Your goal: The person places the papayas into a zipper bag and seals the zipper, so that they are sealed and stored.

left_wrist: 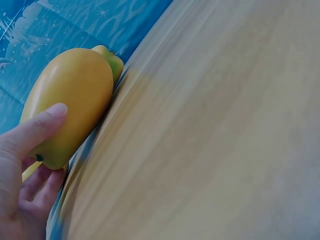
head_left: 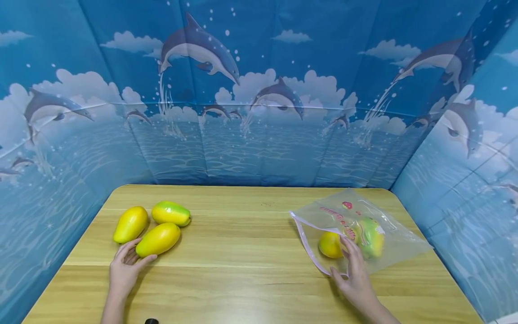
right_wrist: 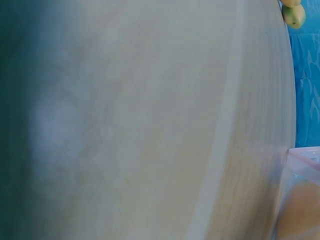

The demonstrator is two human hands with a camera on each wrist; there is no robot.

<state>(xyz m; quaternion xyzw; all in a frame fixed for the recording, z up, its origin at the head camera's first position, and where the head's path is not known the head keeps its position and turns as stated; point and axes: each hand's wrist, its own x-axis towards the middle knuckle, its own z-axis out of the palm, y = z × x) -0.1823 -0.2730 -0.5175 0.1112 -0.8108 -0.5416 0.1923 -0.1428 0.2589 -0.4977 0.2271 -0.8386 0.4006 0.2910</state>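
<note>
Three yellow-green papayas lie at the left of the table. My left hand [head_left: 124, 265] holds the near end of the closest papaya [head_left: 158, 240]. The left wrist view shows the thumb [left_wrist: 47, 120] against its side and the fingers bent under its stem end. Just behind lie a second papaya [head_left: 131, 224] and a greener one [head_left: 171, 213]. At the right, my right hand [head_left: 356, 274] grips the mouth of a clear plastic zip bag [head_left: 388, 252]. A yellow fruit [head_left: 329, 245] shows at the bag's opening, and a green-yellow one [head_left: 371, 238] lies deeper inside. The right wrist view does not show the hand.
The wooden table [head_left: 238, 279] stretches between the hands. Behind it and along both sides hangs a blue dolphin-print curtain [head_left: 259, 148]. A small black object [head_left: 151, 321] is partly visible at the bottom edge of the head view.
</note>
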